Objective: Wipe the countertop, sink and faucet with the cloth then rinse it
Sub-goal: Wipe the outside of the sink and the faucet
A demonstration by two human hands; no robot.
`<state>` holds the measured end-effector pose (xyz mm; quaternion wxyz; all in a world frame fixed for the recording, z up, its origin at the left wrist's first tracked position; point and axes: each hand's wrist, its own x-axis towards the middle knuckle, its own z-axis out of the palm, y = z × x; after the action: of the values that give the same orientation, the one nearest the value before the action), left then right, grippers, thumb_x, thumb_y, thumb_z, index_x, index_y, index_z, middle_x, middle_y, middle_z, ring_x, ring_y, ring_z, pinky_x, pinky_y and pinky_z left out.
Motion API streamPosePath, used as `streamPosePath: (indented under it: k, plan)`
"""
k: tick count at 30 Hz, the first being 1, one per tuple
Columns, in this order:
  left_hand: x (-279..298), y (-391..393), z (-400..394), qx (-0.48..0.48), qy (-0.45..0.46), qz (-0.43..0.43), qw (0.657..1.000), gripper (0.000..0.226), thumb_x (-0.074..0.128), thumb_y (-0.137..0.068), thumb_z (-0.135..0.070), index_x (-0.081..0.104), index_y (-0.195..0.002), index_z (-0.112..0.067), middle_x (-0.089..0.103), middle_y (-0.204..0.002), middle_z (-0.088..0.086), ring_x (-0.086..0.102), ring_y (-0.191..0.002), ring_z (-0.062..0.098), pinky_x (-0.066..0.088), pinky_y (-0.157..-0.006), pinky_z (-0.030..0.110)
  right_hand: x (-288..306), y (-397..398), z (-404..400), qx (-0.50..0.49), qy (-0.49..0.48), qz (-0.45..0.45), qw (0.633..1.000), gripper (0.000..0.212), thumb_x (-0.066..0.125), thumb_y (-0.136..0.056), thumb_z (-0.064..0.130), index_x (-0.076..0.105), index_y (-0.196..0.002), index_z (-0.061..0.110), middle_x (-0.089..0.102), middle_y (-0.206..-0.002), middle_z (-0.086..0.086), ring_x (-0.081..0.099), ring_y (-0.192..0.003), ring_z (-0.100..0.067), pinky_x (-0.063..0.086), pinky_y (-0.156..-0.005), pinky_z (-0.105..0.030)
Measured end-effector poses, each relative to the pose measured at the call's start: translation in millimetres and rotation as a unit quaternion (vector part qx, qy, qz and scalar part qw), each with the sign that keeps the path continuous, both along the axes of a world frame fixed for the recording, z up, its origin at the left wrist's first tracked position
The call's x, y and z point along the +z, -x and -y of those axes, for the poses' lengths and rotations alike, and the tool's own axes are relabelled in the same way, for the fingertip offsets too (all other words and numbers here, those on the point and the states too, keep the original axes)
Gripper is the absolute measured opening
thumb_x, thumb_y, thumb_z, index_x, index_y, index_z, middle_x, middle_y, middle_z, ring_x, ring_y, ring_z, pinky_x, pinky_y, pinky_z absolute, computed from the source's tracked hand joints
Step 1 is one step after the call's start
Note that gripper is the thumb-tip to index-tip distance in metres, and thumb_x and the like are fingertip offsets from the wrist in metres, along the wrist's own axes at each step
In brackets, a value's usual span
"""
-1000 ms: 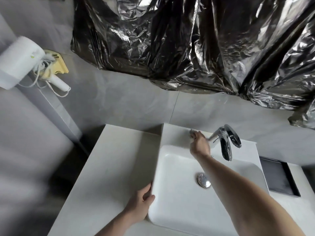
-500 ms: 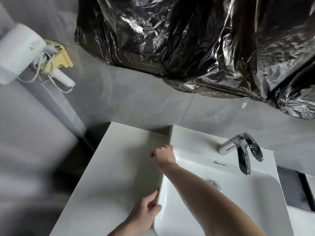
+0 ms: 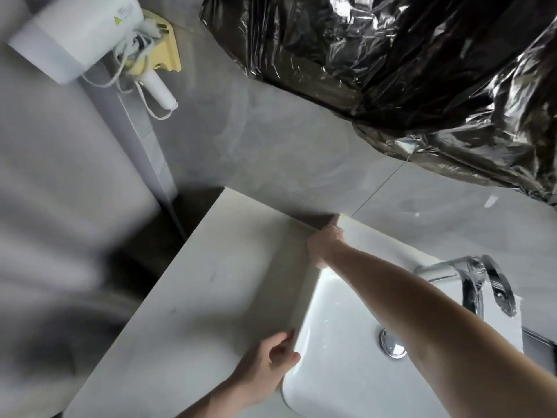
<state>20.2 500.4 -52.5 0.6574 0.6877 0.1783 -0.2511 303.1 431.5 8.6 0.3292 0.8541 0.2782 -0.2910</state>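
Two hands on a white sink

The right hand reaches across to the far left corner of the sink, by the grey wall — the picture is blurry there, so I cannot tell if it holds the cloth, or where the cloth is. The left hand holds the sink's near left edge, its thumb curled over the rim, next to the pale countertop. The shiny faucet stands on the right — the round drain sits in the bowl.
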Motion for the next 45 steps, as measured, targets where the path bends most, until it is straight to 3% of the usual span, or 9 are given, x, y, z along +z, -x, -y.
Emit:
streamPosePath:
  k: [3,6,10,19,27,33,36,40,45]
  plan:
    - [1.2,14.2,-6.0,0.038,0.004,-0.022,0.999,0.038,0.076,-0.081,-0.051,0.075,-0.109,-0.025,0.08,-0.104,-0.005,0.074,-0.099,0.008,0.058,-0.095,0.036,16.2,42.7,-9.1,0.052,0.001,-0.062,0.997,0.047,0.057,-0.101,0.028,0.055,-0.145,0.012,0.052,-0.15,-0.01,0.045,-0.143,-0.037,0.036,-0.116,-0.05]
    - [7.1,32.6,-12.1,0.037,0.009,-0.048,0.998,0.041,0.075,-0.078,-0.052,0.077,-0.106,-0.023,0.08,-0.094,-0.006,0.073,-0.088,0.004,0.055,-0.074,0.021,14.4,101.9,-9.0,0.162,0.041,-0.147,0.975,0.044,0.048,-0.107,0.028,0.054,-0.145,0.008,0.049,-0.155,-0.014,0.043,-0.146,-0.035,0.037,-0.117,-0.049]
    - [9.7,48.0,-25.1,-0.007,-0.011,-0.072,0.997,0.026,0.074,-0.087,-0.04,0.077,-0.111,-0.03,0.079,-0.107,-0.01,0.074,-0.098,0.002,0.051,-0.075,0.013,20.2,137.9,-7.0,0.218,0.052,-0.161,0.961,0.042,0.041,-0.107,0.023,0.056,-0.145,0.01,0.051,-0.153,-0.009,0.045,-0.145,-0.032,0.044,-0.112,-0.042]
    - [21.7,45.8,-40.0,-0.002,-0.056,-0.095,0.994,0.041,0.05,-0.095,-0.003,0.072,-0.105,-0.036,0.076,-0.099,-0.024,0.072,-0.098,0.01,0.058,-0.075,0.026,4.4,93.8,-2.4,0.091,0.054,-0.033,0.994,0.043,0.048,-0.098,0.031,0.062,-0.137,0.02,0.06,-0.143,-0.006,0.051,-0.136,-0.038,0.039,-0.115,-0.053]
    - [19.1,52.1,-69.9,0.087,-0.08,-0.104,0.988,0.04,0.043,-0.09,-0.008,0.073,-0.111,-0.025,0.075,-0.112,-0.009,0.073,-0.101,0.013,0.06,-0.086,0.036,0.9,208.9,-3.5,0.108,0.0,-0.122,0.987,0.041,0.054,-0.098,0.027,0.063,-0.136,0.014,0.06,-0.143,-0.009,0.053,-0.138,-0.033,0.042,-0.115,-0.048]
    - [29.6,37.2,-54.2,0.12,-0.05,-0.088,0.988,0.03,0.053,-0.095,-0.001,0.077,-0.103,-0.016,0.078,-0.106,0.007,0.068,-0.086,0.023,0.05,-0.07,0.032,11.6,262.5,10.7,0.141,-0.051,-0.112,0.982,0.013,0.064,-0.091,0.025,0.072,-0.101,0.021,0.064,-0.102,-0.003,0.057,-0.114,-0.029,0.045,-0.102,-0.044]
    - [32.4,23.5,-40.5,0.081,-0.068,-0.049,0.993,0.037,0.048,-0.095,0.003,0.074,-0.103,-0.023,0.077,-0.111,0.001,0.072,-0.088,0.019,0.057,-0.075,0.033,4.2,285.2,35.0,0.135,-0.142,-0.078,0.978,0.006,0.063,-0.087,0.02,0.068,-0.084,0.023,0.056,-0.082,0.0,0.051,-0.088,-0.026,0.049,-0.091,-0.042]
    - [36.7,4.4,-20.7,0.024,-0.092,-0.001,0.995,0.034,0.053,-0.098,-0.001,0.069,-0.12,-0.021,0.071,-0.129,0.004,0.068,-0.106,0.017,0.054,-0.085,0.02,-15.7,307.5,103.2,0.051,-0.467,-0.027,0.883,0.048,0.059,-0.075,0.0,0.069,-0.11,0.031,0.066,-0.123,0.014,0.057,-0.127,-0.015,0.054,-0.101,-0.033]
    - [47.3,-6.2,5.6,0.016,-0.109,0.011,0.994,0.04,0.056,-0.101,-0.007,0.058,-0.141,-0.01,0.065,-0.128,0.005,0.06,-0.123,0.02,0.042,-0.094,0.017,-28.4,345.1,140.7,-0.073,-0.546,0.07,0.832,0.079,0.066,-0.084,-0.008,0.051,-0.15,0.033,0.055,-0.152,0.015,0.057,-0.137,-0.015,0.049,-0.111,-0.027]
